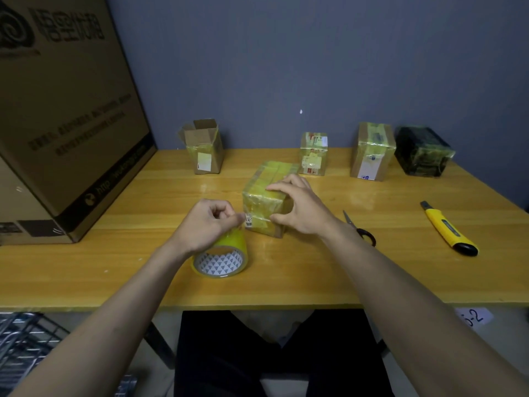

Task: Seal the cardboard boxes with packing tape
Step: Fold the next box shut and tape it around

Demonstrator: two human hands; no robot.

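Against a grey wall, on the wooden table (315, 270), right hand (297, 206) grips taped box (267, 193), left hand (204, 224) pinches tape.

Seen on a yellow wooden table (329, 282): scissors (361, 230) with dark handles, partly hidden, and a yellow-and-black utility knife (448, 229) well to their right. Behind, a blue-grey wall (315, 58). Below the table edge, dark trousers (274, 356), a white label (473, 317) marked "-2", and a metal wire rack (25, 342) at lower left.
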